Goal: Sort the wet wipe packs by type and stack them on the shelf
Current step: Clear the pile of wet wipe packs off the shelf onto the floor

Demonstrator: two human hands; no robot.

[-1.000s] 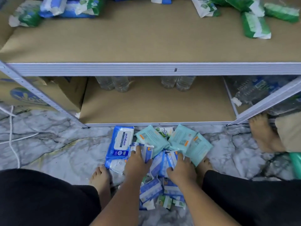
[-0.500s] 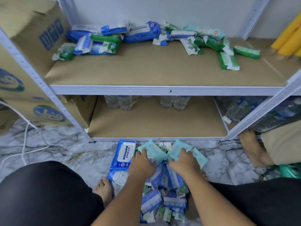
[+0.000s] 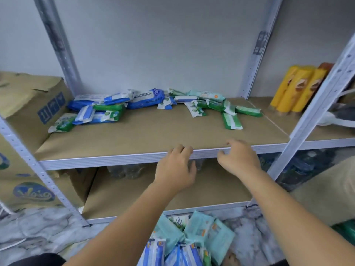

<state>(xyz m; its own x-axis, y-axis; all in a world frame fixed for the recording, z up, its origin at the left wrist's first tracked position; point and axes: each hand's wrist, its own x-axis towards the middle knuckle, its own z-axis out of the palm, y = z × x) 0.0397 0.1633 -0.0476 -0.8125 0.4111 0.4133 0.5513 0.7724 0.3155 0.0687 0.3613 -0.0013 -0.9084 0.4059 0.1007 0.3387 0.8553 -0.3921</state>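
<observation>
Blue, green and teal wet wipe packs lie jumbled along the back of the brown shelf board [image 3: 146, 135]: blue packs [image 3: 146, 97] at the left and middle, green packs [image 3: 230, 120] at the right. More teal and blue packs [image 3: 194, 235] lie in a heap on the floor between my arms. My left hand [image 3: 175, 167] and my right hand [image 3: 238, 157] are both raised to the shelf's front edge, fingers loosely spread, holding nothing.
Cardboard boxes [image 3: 25, 116] stand at the left of the rack. Yellow packages [image 3: 295, 89] stand on the neighbouring shelf at the right. Water bottles [image 3: 126, 170] sit at the back of the lower shelf. Metal uprights [image 3: 309, 110] frame the bay.
Both hands left the pile of packs on the floor and rose empty to the shelf's front edge. The view tilted up from the floor to the shelf.
</observation>
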